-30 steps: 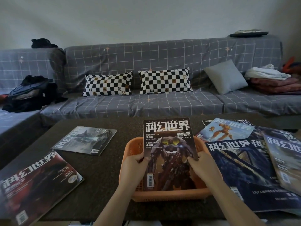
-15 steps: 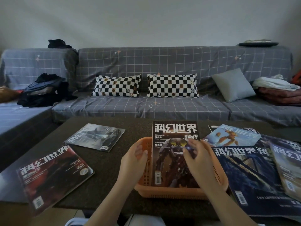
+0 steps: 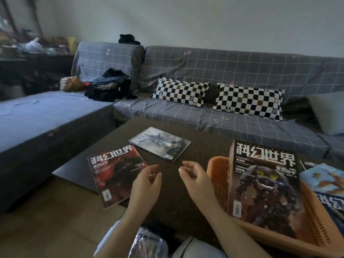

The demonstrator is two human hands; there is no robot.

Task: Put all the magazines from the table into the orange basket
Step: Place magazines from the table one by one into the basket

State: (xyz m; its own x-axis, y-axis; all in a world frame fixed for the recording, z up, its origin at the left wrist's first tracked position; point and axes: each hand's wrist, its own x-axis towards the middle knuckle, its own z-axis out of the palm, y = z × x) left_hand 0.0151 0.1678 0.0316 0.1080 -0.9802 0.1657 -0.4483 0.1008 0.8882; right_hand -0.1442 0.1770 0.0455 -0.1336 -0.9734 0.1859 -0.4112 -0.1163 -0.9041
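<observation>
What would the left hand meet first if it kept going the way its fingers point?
Probably the red-covered magazine: the left hand hovers just right of it, fingers angled up-left towards its near corner. Depth is unclear, so it might pass above the cover.

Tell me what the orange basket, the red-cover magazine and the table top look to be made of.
Orange basket: moulded plastic, matt; its walls are rows of thin slots in one uniform colour.
Red-cover magazine: printed paper with a glossy cover; light sheens on it, and it lies thin and flat.
Table top: dark and finely speckled, likely stone or a stone-look laminate; which one is unclear.
</observation>
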